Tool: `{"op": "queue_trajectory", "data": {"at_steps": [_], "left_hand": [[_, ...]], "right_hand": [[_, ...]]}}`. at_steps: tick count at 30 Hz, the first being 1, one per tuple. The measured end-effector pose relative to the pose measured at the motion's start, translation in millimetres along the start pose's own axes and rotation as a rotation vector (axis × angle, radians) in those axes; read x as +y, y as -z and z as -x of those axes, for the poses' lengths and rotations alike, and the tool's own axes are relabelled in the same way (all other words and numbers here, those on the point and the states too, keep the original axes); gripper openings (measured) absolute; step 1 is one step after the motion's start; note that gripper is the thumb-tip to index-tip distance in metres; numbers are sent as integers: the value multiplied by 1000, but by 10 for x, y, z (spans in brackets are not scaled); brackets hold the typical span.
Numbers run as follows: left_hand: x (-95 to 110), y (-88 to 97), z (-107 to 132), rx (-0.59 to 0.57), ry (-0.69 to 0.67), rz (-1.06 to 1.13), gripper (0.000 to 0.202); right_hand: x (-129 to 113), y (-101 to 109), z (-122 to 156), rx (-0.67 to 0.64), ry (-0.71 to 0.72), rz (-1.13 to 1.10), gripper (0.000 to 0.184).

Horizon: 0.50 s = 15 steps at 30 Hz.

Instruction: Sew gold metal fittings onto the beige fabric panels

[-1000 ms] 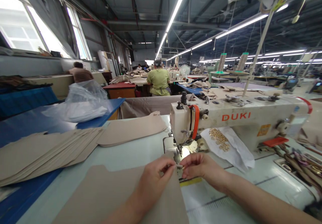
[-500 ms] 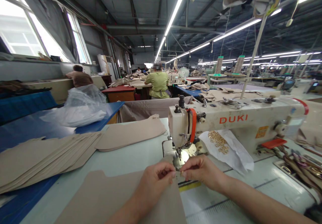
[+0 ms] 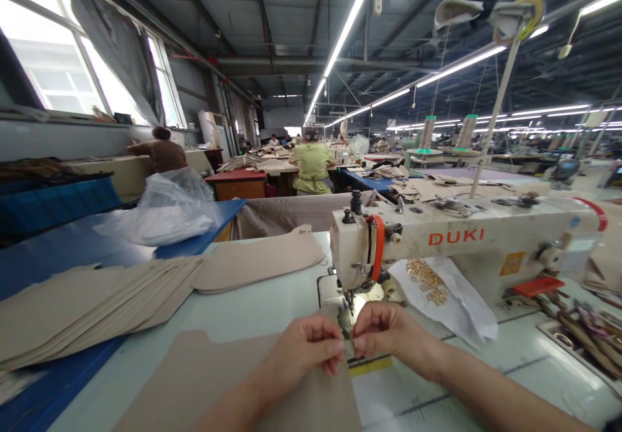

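Bench layout, quick version:
White sewing machine (image 3: 466, 241) right on the pale bench (image 3: 262, 302), stacked beige fabric panels (image 3: 97, 309) at its left edge.

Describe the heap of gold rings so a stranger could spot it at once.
Find the cream sewing machine lettered DUKI in red. Under its long arm, right of the needle head, lies a crumpled white sheet. The heap of gold rings sits on it: small shiny loops, unlike the flat beige fabric panels stacked to the left.
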<state>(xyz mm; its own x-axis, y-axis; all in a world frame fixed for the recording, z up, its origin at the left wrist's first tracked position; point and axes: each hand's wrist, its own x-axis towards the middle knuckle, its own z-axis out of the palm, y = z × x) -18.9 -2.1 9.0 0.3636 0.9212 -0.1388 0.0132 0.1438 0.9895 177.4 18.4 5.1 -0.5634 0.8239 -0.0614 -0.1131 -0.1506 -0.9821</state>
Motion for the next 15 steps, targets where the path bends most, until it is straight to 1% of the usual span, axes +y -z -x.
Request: {"op": "queue_trajectory", "data": {"at_steps": [4, 10, 15], "left_hand": [[34, -24, 22, 26, -2, 7, 30], [19, -15, 13, 48, -42, 2, 33], [11, 13, 23, 123, 59, 137, 36]], "right_hand": [[35, -18, -14, 29, 48, 58, 36], [100, -106, -100, 23, 44, 31, 37], [123, -137, -157, 75, 33, -35, 37]]}}
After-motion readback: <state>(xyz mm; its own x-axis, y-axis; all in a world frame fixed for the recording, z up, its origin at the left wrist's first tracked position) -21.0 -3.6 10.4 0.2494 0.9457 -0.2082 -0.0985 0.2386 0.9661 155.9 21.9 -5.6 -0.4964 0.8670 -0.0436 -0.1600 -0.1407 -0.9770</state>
